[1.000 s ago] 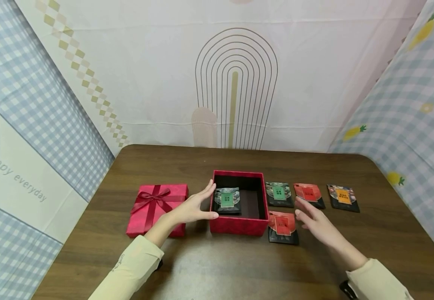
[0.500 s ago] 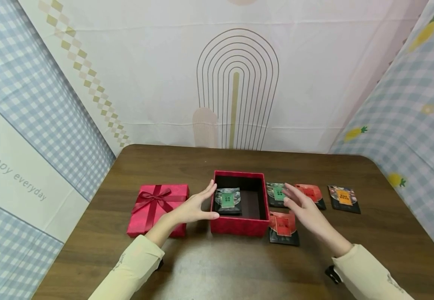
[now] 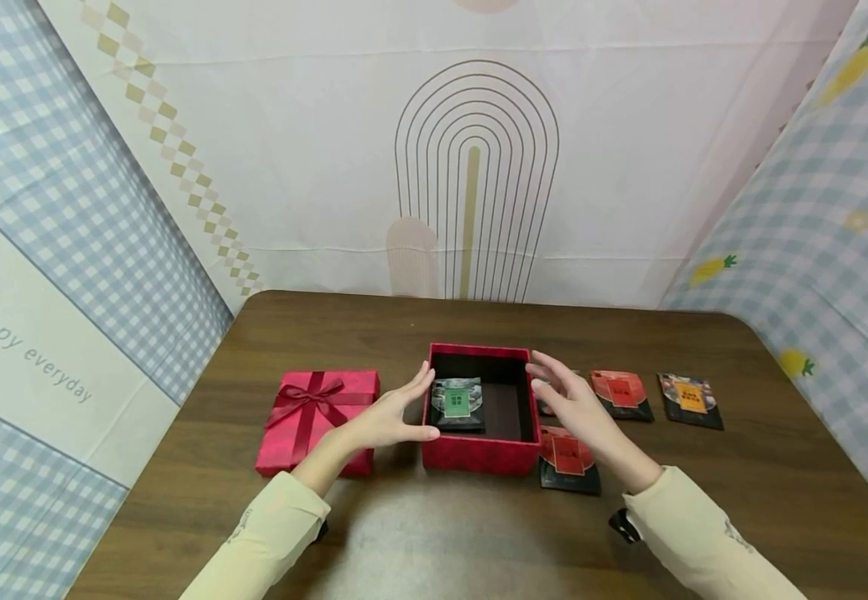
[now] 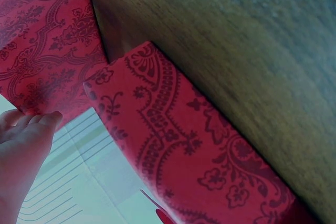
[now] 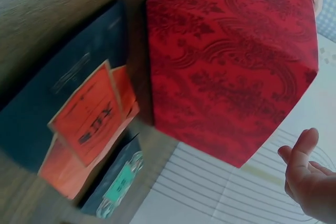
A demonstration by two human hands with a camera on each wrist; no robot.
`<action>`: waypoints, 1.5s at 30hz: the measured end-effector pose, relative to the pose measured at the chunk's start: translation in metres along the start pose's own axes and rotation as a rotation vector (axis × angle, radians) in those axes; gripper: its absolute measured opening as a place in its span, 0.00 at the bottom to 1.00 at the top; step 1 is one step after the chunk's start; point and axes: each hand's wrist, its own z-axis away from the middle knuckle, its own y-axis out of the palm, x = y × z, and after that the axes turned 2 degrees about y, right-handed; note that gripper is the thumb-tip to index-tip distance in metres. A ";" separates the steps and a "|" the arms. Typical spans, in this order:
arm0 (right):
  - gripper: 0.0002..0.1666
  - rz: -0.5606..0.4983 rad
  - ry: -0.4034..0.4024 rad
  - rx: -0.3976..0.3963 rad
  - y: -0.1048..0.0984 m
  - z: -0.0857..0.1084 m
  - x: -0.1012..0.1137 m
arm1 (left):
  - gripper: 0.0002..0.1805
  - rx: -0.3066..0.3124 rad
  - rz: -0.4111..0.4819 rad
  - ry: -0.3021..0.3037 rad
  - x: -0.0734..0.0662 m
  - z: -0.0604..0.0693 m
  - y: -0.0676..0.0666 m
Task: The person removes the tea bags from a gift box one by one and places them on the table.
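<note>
An uncovered red patterned box (image 3: pixel 481 456) stands mid-table. A black packet with a green label (image 3: pixel 458 404) lies in its left half. My left hand (image 3: pixel 389 418) rests against the box's left side, fingers extended and thumb by the front corner. My right hand (image 3: pixel 572 404) hovers by the right rim, its fingers loosely bent and holding nothing; in the right wrist view it is apart from the box. Beneath it, another green-labelled packet (image 5: pixel 119 184) is partly covered in the head view. A red-labelled packet (image 3: pixel 569 460) lies right of the box's front corner.
The red lid (image 3: pixel 357 408) with a ribbon bow lies left of the box. Farther right are another red-labelled packet (image 3: pixel 621 395) and an orange-labelled packet (image 3: pixel 690 400). A patterned cloth hangs behind the wooden table (image 3: pixel 434 533).
My right hand has moved left, from over the red-labelled packets to the box's right rim, and now partly covers the green-labelled packet there. My left hand has stayed at the box.
</note>
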 end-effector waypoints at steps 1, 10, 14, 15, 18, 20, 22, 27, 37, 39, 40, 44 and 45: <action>0.32 -0.002 -0.003 0.002 0.001 -0.001 0.001 | 0.49 -0.001 0.000 0.002 0.000 0.000 0.000; 0.30 -0.022 -0.019 0.041 0.015 -0.016 0.003 | 0.49 -0.001 0.010 -0.022 0.002 0.000 0.001; 0.30 -0.055 -0.014 0.079 0.022 -0.021 0.004 | 0.49 0.001 0.021 -0.018 0.002 0.000 0.002; 0.30 -0.066 -0.010 0.092 0.024 -0.022 0.004 | 0.49 0.002 0.025 -0.018 0.002 0.000 0.002; 0.30 -0.101 0.005 0.126 0.029 -0.026 0.003 | 0.49 -0.001 0.030 -0.019 0.003 -0.001 0.002; 0.29 -0.112 0.020 0.140 0.033 -0.029 0.003 | 0.49 -0.003 0.031 -0.018 0.003 -0.001 0.002; 0.30 -0.105 0.024 0.152 0.036 -0.032 0.002 | 0.49 -0.003 0.035 -0.015 0.002 -0.001 0.002; 0.33 -0.096 0.074 0.178 0.045 -0.041 -0.001 | 0.50 0.000 0.048 -0.016 0.003 0.000 0.002; 0.29 0.040 0.191 0.181 0.067 -0.058 -0.014 | 0.49 -0.006 0.034 -0.017 0.004 0.001 0.003; 0.29 0.138 0.194 0.172 0.071 -0.060 -0.015 | 0.49 -0.006 0.029 -0.009 0.003 0.001 0.003; 0.29 0.193 0.195 0.167 0.072 -0.061 -0.016 | 0.48 -0.006 0.027 -0.006 0.003 0.001 0.003; 0.30 0.393 0.172 0.179 0.076 -0.061 -0.014 | 0.48 -0.010 0.025 -0.003 0.004 0.000 0.002; 0.30 0.430 0.163 0.183 0.076 -0.061 -0.014 | 0.48 -0.012 0.023 -0.003 0.004 0.000 0.002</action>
